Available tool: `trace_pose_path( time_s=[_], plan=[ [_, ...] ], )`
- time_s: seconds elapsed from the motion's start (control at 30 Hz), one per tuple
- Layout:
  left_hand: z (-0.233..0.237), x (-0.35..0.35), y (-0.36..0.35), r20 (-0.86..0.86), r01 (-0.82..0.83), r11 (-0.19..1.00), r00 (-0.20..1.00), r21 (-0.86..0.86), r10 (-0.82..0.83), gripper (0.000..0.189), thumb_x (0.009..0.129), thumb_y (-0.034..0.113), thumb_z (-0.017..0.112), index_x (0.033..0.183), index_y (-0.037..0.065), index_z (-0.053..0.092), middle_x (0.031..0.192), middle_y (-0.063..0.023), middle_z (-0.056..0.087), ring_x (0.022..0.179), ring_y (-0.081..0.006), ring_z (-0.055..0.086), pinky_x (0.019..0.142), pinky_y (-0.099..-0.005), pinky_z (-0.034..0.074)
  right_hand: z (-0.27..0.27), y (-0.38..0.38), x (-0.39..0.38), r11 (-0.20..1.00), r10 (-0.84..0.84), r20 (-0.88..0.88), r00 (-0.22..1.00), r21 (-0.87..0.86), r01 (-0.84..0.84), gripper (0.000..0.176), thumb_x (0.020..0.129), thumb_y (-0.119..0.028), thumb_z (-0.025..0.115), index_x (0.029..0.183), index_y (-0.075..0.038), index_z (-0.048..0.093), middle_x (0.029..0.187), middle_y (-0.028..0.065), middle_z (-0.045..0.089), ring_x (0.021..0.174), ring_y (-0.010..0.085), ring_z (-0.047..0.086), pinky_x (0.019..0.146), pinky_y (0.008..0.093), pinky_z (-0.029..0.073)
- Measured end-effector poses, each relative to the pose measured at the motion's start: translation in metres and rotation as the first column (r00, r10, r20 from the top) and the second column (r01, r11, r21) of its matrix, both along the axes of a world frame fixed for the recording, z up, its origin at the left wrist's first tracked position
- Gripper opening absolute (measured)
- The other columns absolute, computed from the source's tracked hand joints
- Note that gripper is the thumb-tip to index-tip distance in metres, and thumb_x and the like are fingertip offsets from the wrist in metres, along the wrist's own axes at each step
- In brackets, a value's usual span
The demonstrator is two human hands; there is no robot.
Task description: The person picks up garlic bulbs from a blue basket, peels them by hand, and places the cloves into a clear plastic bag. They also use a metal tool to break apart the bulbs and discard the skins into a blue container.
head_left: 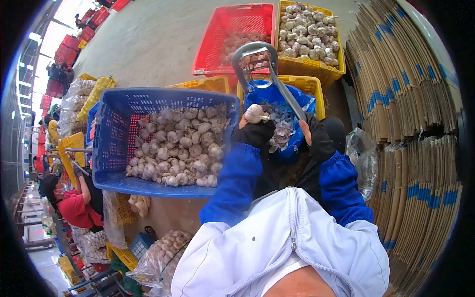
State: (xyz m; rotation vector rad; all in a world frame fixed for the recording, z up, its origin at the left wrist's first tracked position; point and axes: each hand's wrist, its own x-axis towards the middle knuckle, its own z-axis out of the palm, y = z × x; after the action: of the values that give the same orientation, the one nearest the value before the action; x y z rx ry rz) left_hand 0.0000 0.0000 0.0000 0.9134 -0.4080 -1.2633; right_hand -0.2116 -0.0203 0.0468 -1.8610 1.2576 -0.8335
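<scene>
My left hand (pixel 256 132), in a dark glove with bare fingertips, is closed around a whitish garlic bulb (pixel 254 113) whose short stem points right. My right hand (pixel 316 136), also dark-gloved, is closed on the lower end of a long grey metal lever (pixel 288 95). That lever belongs to a cutter with a curved grey frame (pixel 240 64); its blade cannot be made out. Below the hands, a blue plastic bag (pixel 308 102) holds pale garlic trimmings (pixel 282 126). Left of my left hand stands a blue crate (pixel 153 94) with many garlic bulbs (pixel 173 143).
A red crate (pixel 210 39) and a yellow crate (pixel 321 72), both with garlic, stand ahead. Stacked flat cardboard (pixel 396 74) lines the right side. A person in a red shirt (pixel 74 207) sits at left. A clear bag of garlic (pixel 166 255) lies lower left.
</scene>
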Motion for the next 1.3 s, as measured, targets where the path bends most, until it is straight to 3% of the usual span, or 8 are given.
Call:
trace_pose_path(
  time_s=[0.03, 0.1, 0.17, 0.27, 0.63, 0.93, 1.17, 1.3],
  plan=[
    [0.004, -0.005, 0.002, 0.189, 0.009, 1.0, 0.982, -0.019, -0.005, 0.053, 0.074, 0.05, 0.056, 0.103, 0.006, 0.051, 0.092, -0.0129, 0.054, 0.091, -0.0288, 0.051, 0.074, -0.0391, 0.045, 0.009, 0.001, -0.003, 0.999, -0.008, -0.012, 1.0, 0.043, 0.009, 0.036, 0.088, -0.038, 0.045, 0.106, -0.007, 0.05, 0.071, 0.0033, 0.05, 0.063, 0.0126, 0.045, 0.061, 0.0254, 0.04],
    [0.023, 0.01, 0.007, -0.004, 0.06, 0.997, 0.998, -0.047, -0.06, 0.048, 0.078, 0.048, 0.051, 0.099, 0.004, 0.052, 0.087, -0.0126, 0.054, 0.084, -0.0287, 0.052, 0.068, -0.0344, 0.046, 0.027, 0.005, 0.012, 0.995, -0.001, 0.038, 0.999, 0.098, -0.002, 0.035, 0.088, -0.038, 0.044, 0.102, -0.007, 0.052, 0.067, 0.001, 0.047, 0.058, 0.0102, 0.041, 0.055, 0.0245, 0.039],
    [0.058, 0.005, 0.012, -0.749, 0.122, 0.989, 0.647, -0.084, -0.143, 0.044, 0.08, 0.045, 0.048, 0.097, 0.004, 0.053, 0.086, -0.0139, 0.055, 0.076, -0.0292, 0.053, 0.064, -0.0307, 0.046, 0.042, 0.006, 0.007, 0.989, 0.037, 0.084, 0.996, 0.139, -0.049, 0.035, 0.088, -0.038, 0.044, 0.099, -0.006, 0.052, 0.065, -0.0008, 0.043, 0.055, 0.0086, 0.038, 0.05, 0.0238, 0.037],
    [0.04, 0.014, 0.002, -0.676, 0.13, 0.986, 0.718, -0.102, -0.164, 0.044, 0.082, 0.046, 0.042, 0.096, 0.005, 0.053, 0.088, -0.0183, 0.054, 0.068, -0.0289, 0.052, 0.049, -0.0313, 0.045, 0.048, 0.007, 0.001, 0.971, 0.002, -0.012, 1.0, 0.239, 0.001, 0.034, 0.087, -0.036, 0.048, 0.101, -0.006, 0.055, 0.078, 0.0073, 0.058, 0.071, 0.0181, 0.054, 0.067, 0.0299, 0.043],
    [0.037, 0.015, -0.026, -0.816, 0.233, 0.957, 0.51, -0.172, -0.271, 0.059, 0.077, 0.061, 0.037, 0.089, 0.006, 0.053, 0.072, -0.0152, 0.05, 0.057, -0.0271, 0.047, 0.044, -0.0349, 0.042, 0.043, -0.002, 0.0, 0.968, 0.061, 0.154, 0.986, 0.231, -0.096, 0.031, 0.087, -0.04, 0.047, 0.076, -0.011, 0.048, 0.057, -0.0039, 0.041, 0.048, 0.0061, 0.036, 0.043, 0.0204, 0.031],
    [0.061, -0.007, -0.049, -0.659, -0.001, 0.99, 0.746, 0.144, 0.097, 0.046, 0.087, 0.046, 0.027, 0.083, 0.005, 0.046, 0.065, -0.011, 0.049, 0.05, -0.0244, 0.044, 0.041, -0.0333, 0.039, 0.064, 0.0, 0.002, 0.979, 0.052, -0.221, 0.974, 0.202, -0.007, 0.041, 0.083, -0.038, 0.05, 0.107, -0.005, 0.054, 0.083, 0.0165, 0.06, 0.073, 0.0276, 0.059, 0.065, 0.0331, 0.045],
    [0.052, 0.006, -0.056, -0.688, 0.099, 0.991, 0.726, 0.094, -0.007, 0.051, 0.085, 0.054, 0.027, 0.081, 0.007, 0.048, 0.057, -0.0072, 0.045, 0.049, -0.0225, 0.042, 0.041, -0.0328, 0.036, -0.022, 0.0, 0.031, 0.844, -0.349, -0.265, 0.899, -0.506, 0.178, 0.034, 0.081, -0.031, 0.054, 0.099, -0.002, 0.054, 0.082, 0.0183, 0.059, 0.064, 0.0365, 0.057, 0.056, 0.0427, 0.045],
    [0.03, 0.012, -0.058, -0.613, 0.089, 0.994, 0.783, -0.056, -0.105, 0.041, 0.085, 0.043, 0.037, 0.08, 0.005, 0.05, 0.068, -0.0103, 0.052, 0.059, -0.026, 0.05, 0.047, -0.0334, 0.041, -0.045, -0.032, 0.04, 0.903, -0.099, -0.119, 0.988, -0.428, 0.039, 0.018, 0.081, -0.02, 0.054, 0.087, -0.004, 0.051, 0.07, 0.0177, 0.056, 0.062, 0.0381, 0.055, 0.052, 0.0415, 0.043]
  ],
)
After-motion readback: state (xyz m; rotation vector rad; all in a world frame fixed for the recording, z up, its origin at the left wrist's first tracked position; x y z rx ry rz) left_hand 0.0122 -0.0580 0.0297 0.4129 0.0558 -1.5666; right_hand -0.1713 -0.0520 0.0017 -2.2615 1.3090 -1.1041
